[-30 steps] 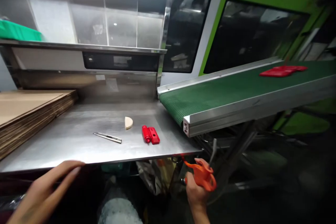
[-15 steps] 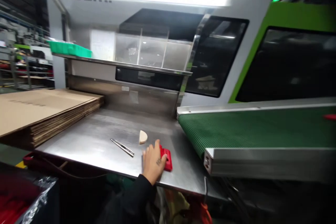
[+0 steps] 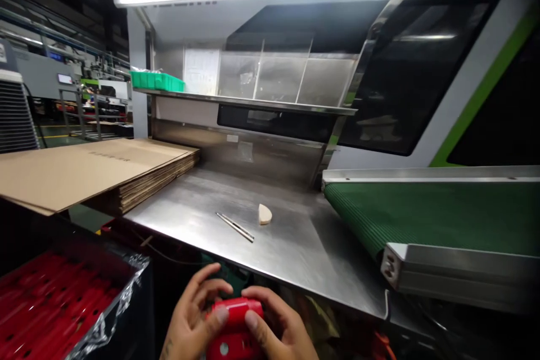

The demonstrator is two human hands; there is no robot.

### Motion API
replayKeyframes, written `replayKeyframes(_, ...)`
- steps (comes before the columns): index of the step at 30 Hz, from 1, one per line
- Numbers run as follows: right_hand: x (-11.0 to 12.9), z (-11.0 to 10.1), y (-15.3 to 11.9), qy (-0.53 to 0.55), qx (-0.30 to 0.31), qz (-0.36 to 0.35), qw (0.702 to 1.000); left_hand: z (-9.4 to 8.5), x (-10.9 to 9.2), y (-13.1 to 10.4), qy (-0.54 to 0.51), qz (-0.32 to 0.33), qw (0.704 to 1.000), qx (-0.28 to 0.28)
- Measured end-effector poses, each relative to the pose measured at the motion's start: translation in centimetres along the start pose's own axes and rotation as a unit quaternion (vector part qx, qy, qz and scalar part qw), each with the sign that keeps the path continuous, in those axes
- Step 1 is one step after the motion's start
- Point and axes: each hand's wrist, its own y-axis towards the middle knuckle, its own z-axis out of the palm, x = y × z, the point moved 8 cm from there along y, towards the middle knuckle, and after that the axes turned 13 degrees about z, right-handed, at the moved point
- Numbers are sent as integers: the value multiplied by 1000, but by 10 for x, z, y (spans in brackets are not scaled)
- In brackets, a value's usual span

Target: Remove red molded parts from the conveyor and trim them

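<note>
Red part: we hold a glossy red plastic piece with a rounded barrel (image 3: 238, 310) in front of the brushed-steel table (image 3: 295, 261), below its edge.
Right hand: our right hand (image 3: 283, 327) has thumb and fingers clamped on the piece.
Left hand: our left hand (image 3: 189, 318) rests its thumb against it, upper fingers apart; lower fingers are hidden, so we cannot tell if they grip.
Dark box: the dark, film-lined box (image 3: 141, 306) at left already holds many red plastic pieces (image 3: 50, 301).
Progress: we judge pickup done; placing down remains undone.
</note>
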Motion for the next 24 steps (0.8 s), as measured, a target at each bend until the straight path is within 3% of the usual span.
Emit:
replayKeyframes(2, 6, 20, 1, -11, 30, -16, 999, -9, 6, -14, -131, -75, 987, -46)
replayKeyframes(4, 14, 39, 2, -58, 84, -30, 994, 2, 10, -29, -239, -172, 956, -12)
replayKeyframes(6, 22, 54, 3, -127, 128, -46, 982, 14, 7, -40, -276, -221, 935, 31)
replayKeyframes(8, 29, 59, 5, -179, 138, -61, 972, 19, 5, -44, -258, -231, 937, 46)
replayKeyframes(11, 35, 57, 10, -197, 126, -85, 968, 18, 6, -43, -195, -216, 956, 26)
replayKeyframes(14, 41, 50, 12, -229, 113, -103, 961, 9, 10, -38, -126, -194, 973, -22)
replayKeyframes(18, 41, 50, 6, -263, 139, -127, 946, -11, 16, -30, -28, -207, 978, -22)
replayKeyframes(20, 35, 47, 6, -241, 97, -139, 956, -23, 14, -25, -66, -204, 976, -33)
replayKeyframes(22, 23, 36, 7, -154, -18, -145, 977, -36, 5, -18, -124, -157, 977, -77)
replayKeyframes(24, 3, 32, 7, -42, -125, -144, 981, -46, -6, -14, -134, -86, 980, -121)
